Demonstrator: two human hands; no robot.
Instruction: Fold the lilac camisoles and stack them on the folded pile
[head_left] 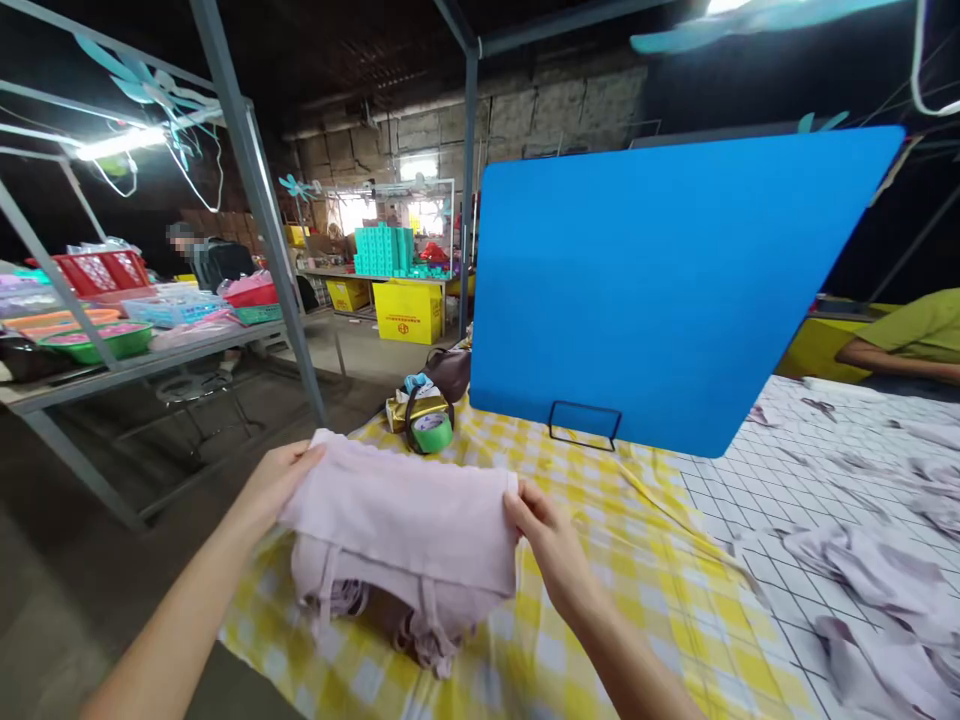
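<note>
A pale lilac strappy garment, perhaps a camisole, is stretched between my two hands above a yellow checked cloth. My left hand pinches its upper left corner. At the upper right corner, the thumb and fingers of my right hand grip the edge. Narrow straps and ruffled, bunched fabric hang from the lower side. The fabric covers some of my left fingertips.
A blue board stands on the table in a black wire stand. Green tape lies behind the garment. More lilac pieces and scissors lie on white grid cloth at right, near another person's arm. A metal post rises at left.
</note>
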